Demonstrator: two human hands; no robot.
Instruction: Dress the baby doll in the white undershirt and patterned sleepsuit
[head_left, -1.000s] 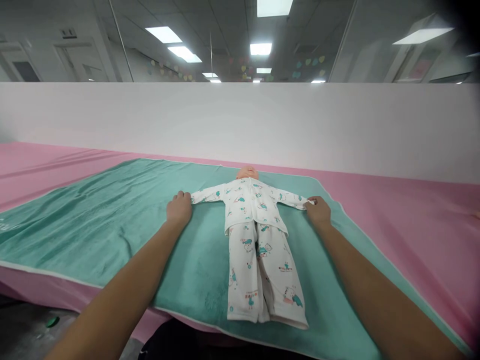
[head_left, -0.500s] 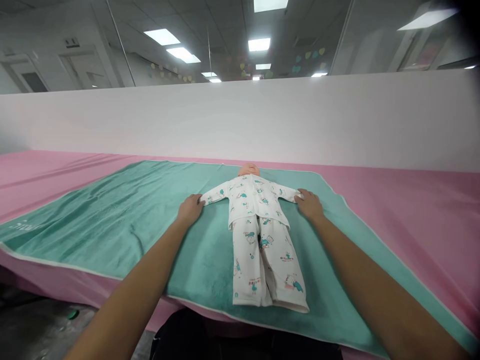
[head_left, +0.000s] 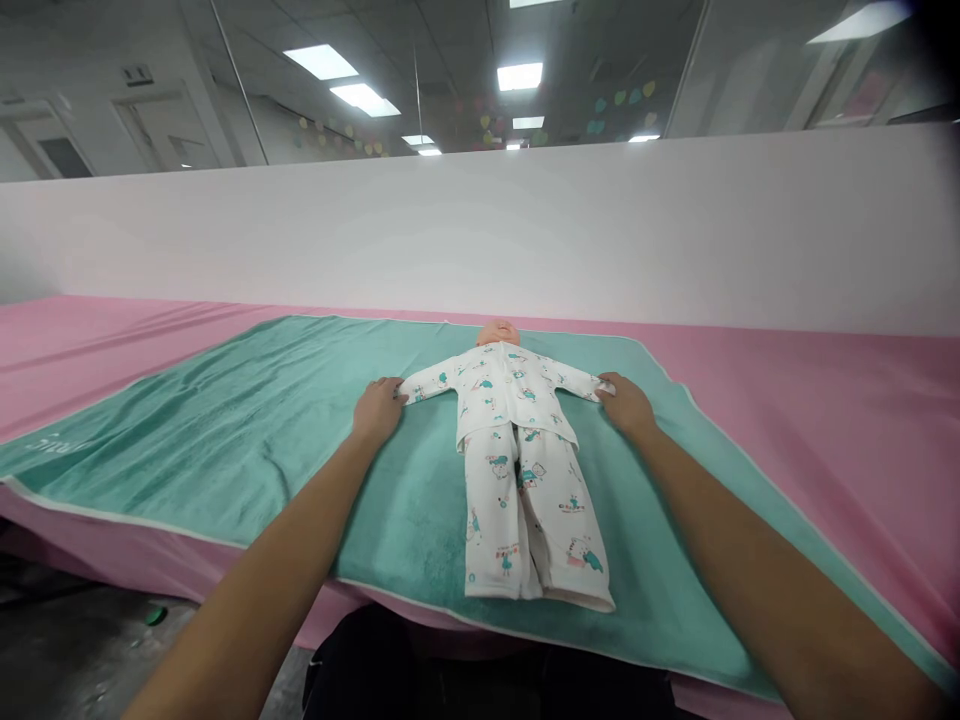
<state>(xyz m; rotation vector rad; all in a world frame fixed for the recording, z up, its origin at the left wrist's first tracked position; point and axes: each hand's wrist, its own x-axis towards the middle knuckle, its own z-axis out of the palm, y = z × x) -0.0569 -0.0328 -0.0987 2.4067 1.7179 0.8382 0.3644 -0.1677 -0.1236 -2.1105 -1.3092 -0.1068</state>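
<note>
A baby doll point(head_left: 499, 332) lies on its back on a teal towel point(head_left: 225, 420), dressed in white printed pyjamas point(head_left: 517, 450) with both sleeves spread out sideways. My left hand point(head_left: 377, 409) rests at the cuff of the doll's left-side sleeve, fingers curled onto the sleeve end. My right hand point(head_left: 627, 405) sits at the cuff of the other sleeve, fingers closed on its end. The pyjama legs reach toward the towel's near edge.
The towel lies on a long pink-covered table point(head_left: 825, 430) backed by a white partition wall point(head_left: 480, 240). A grey floor with a small green object point(head_left: 156, 614) shows at the lower left, below the table's edge.
Both hands moved inward along with the sleeve ends, so the doll's arms spread less widely than a second ago. The view also shifted slightly.
</note>
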